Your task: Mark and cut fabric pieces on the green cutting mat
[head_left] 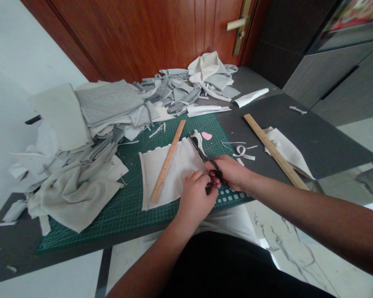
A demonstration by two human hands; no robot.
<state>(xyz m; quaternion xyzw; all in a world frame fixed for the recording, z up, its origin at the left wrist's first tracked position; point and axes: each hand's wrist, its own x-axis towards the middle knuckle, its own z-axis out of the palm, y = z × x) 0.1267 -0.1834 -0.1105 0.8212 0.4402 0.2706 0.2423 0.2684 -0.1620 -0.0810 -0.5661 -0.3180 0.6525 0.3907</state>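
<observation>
A white fabric piece (164,171) lies flat on the green cutting mat (112,211), with a wooden ruler (168,159) resting diagonally across it. My right hand (231,171) grips the handles of black scissors (202,155), whose blades run along the fabric's right edge. My left hand (195,196) is closed with its fingers pressed on the fabric's lower right corner, right beside the scissor handles. A small pink chalk piece (207,135) sits just past the blade tips.
Heaps of grey and white fabric (81,157) cover the table's left side, and offcuts (189,89) pile up at the back. A second wooden ruler (275,151) lies on the dark tabletop to the right, over a white scrap (286,153). A wooden door (149,33) stands behind.
</observation>
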